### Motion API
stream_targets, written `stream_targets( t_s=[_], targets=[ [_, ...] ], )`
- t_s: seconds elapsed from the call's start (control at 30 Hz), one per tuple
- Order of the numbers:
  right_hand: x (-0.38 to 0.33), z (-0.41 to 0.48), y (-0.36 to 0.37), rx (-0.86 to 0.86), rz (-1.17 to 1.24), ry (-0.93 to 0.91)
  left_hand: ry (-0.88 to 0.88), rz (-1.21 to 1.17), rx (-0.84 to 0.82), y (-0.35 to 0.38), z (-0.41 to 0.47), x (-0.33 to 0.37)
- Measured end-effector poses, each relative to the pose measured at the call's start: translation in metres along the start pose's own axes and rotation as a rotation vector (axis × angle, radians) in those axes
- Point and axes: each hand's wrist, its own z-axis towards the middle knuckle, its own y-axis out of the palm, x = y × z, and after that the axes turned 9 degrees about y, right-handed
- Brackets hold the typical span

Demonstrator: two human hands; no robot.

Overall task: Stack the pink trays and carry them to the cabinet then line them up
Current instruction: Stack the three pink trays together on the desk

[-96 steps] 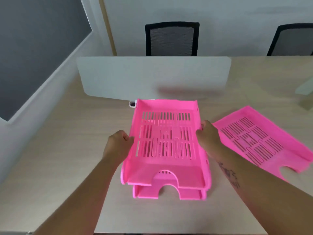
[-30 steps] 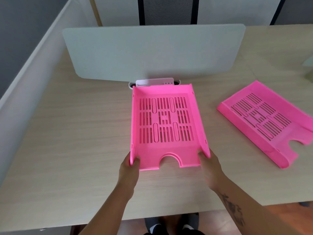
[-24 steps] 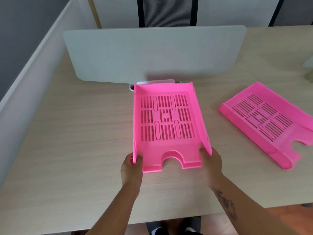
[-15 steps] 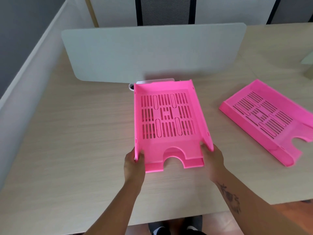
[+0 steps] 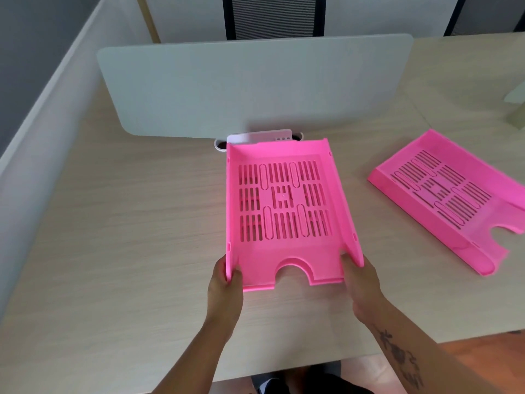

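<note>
A stack of pink slotted trays (image 5: 287,211), nested one in the other, sits in the middle of the wooden desk. My left hand (image 5: 225,282) grips its front left corner and my right hand (image 5: 358,277) grips its front right corner. Its front edge seems raised slightly off the desk. Another pink tray (image 5: 446,194) lies alone, turned at an angle, on the desk to the right, apart from both hands.
A grey divider panel (image 5: 255,86) stands across the desk behind the stack, with a white cable port (image 5: 260,137) at its foot. A low partition wall (image 5: 42,123) runs along the left. A black mesh chair (image 5: 272,15) is beyond the divider. The desk's front edge (image 5: 284,368) is close to me.
My hands moved from the sides of the upper tray to the stack's front corners after it settled into the lower one. Over the last second the stack shifted slightly.
</note>
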Motion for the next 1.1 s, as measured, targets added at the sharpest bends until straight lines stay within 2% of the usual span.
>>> stream_targets(
  t_s=[0.27, 0.5, 0.6, 0.73, 0.8, 0.9, 1.0, 1.1],
  targets=[
    [-0.012, 0.011, 0.009, 0.004, -0.033, 0.023, -0.027, -0.027, 0.035, 0.003, 0.012, -0.002],
    [-0.019, 0.013, 0.017, 0.000, -0.070, -0.009, -0.002, 0.061, 0.058, -0.003, 0.021, 0.006],
    [-0.027, 0.012, 0.007, -0.055, -0.123, -0.040, 0.055, 0.103, 0.060, -0.010, 0.023, 0.023],
    [-0.054, 0.015, -0.033, -0.165, -0.170, -0.104, 0.266, 0.271, 0.215, -0.001, 0.030, 0.066],
    [-0.074, 0.022, -0.063, -0.154, -0.264, -0.155, 0.426, 0.326, 0.266, 0.021, 0.031, 0.093],
    [-0.106, 0.041, -0.117, -0.089, -0.331, -0.233, 0.598, 0.354, 0.236, 0.079, 0.026, 0.125],
    [-0.135, 0.067, -0.178, -0.009, -0.373, -0.289, 0.645, 0.322, 0.184, 0.155, 0.014, 0.146],
    [-0.155, 0.098, -0.238, 0.040, -0.447, -0.345, 0.617, 0.266, 0.117, 0.234, 0.001, 0.151]
  ],
)
